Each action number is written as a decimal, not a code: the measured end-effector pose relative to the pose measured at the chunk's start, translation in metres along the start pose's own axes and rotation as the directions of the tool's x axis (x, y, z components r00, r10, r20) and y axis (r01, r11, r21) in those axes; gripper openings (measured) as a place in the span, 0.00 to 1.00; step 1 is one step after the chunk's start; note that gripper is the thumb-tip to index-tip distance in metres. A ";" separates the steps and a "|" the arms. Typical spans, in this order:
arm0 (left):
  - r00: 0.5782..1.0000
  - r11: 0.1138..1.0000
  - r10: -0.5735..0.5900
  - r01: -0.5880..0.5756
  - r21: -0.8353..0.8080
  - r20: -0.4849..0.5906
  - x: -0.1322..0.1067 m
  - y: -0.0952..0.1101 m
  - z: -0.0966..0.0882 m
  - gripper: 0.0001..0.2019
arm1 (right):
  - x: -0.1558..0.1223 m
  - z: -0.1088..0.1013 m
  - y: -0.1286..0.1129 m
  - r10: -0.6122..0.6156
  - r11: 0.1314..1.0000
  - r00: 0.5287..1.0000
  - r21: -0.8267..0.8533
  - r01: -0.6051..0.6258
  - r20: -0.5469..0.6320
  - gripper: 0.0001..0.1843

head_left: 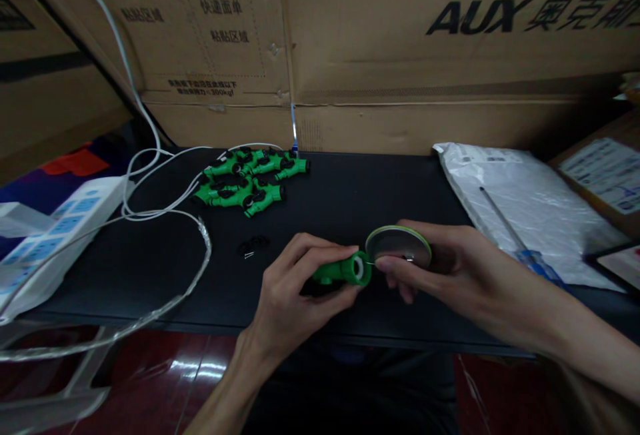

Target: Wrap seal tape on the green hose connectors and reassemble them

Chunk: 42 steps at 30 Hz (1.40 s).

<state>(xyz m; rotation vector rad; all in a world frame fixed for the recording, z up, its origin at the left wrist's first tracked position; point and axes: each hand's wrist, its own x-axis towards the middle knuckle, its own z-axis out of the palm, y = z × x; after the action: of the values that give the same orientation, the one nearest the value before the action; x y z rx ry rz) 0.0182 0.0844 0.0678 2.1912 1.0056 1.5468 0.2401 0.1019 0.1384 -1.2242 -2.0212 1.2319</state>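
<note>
My left hand (295, 288) is wrapped round a green plastic fitting (345, 270) with a white-rimmed round end that faces right. My right hand (440, 265) holds a round flat silvery disc with a green rim (399, 243) just beyond that end. Its thumb and forefinger are pinched right at the fitting's opening, where a thin pin or wire shows. Both hands hover above the front part of a black table (350, 202).
A pile of several green fittings (247, 180) lies at the back left, with small dark parts (253, 246) nearer me. White cables (150, 188) and a power strip (55, 235) are left. A white plastic bag (520, 212) with a blue-handled screwdriver (525, 248) is right. Cardboard boxes (400, 55) stand behind.
</note>
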 end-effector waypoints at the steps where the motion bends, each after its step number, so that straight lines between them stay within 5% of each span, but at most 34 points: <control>1: 1.000 1.000 -0.004 0.004 -0.007 0.002 0.000 0.000 0.000 0.17 | 0.001 -0.001 0.000 -0.004 0.999 1.000 0.037 0.004 0.017 0.15; 13: 0.999 0.997 -0.037 0.037 -0.061 0.000 0.002 0.000 -0.001 0.19 | 0.009 -0.007 0.009 0.005 0.953 0.993 0.300 -0.041 0.119 0.14; 24: 0.998 0.993 -0.067 0.067 -0.101 0.006 0.002 -0.001 -0.002 0.19 | 0.007 0.000 0.016 0.032 0.903 0.996 0.424 -0.064 0.082 0.15; 28: 0.996 0.995 -0.083 0.084 -0.046 0.012 0.003 -0.001 -0.001 0.19 | 0.003 0.006 0.018 0.065 0.878 0.998 0.473 -0.068 0.022 0.14; 36: 0.992 0.988 -0.122 0.125 0.086 -0.040 0.004 -0.002 -0.001 0.18 | -0.014 0.013 0.012 0.117 0.953 0.945 0.301 -0.021 -0.305 0.19; 39: 0.985 0.985 -0.168 0.169 0.025 -0.035 0.006 -0.003 0.001 0.19 | -0.013 0.020 0.012 0.191 0.904 0.904 0.427 -0.010 -0.383 0.20; 42: 0.977 0.975 -0.210 0.211 -0.074 0.023 0.009 -0.003 0.006 0.20 | -0.007 0.028 0.012 0.263 0.794 0.904 0.609 -0.003 -0.338 0.24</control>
<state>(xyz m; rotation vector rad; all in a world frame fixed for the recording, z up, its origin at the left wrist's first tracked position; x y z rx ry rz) 0.0241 0.0938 0.0706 1.9712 1.1157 1.4462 0.2279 0.0850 0.1150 -1.1836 -1.1209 1.3922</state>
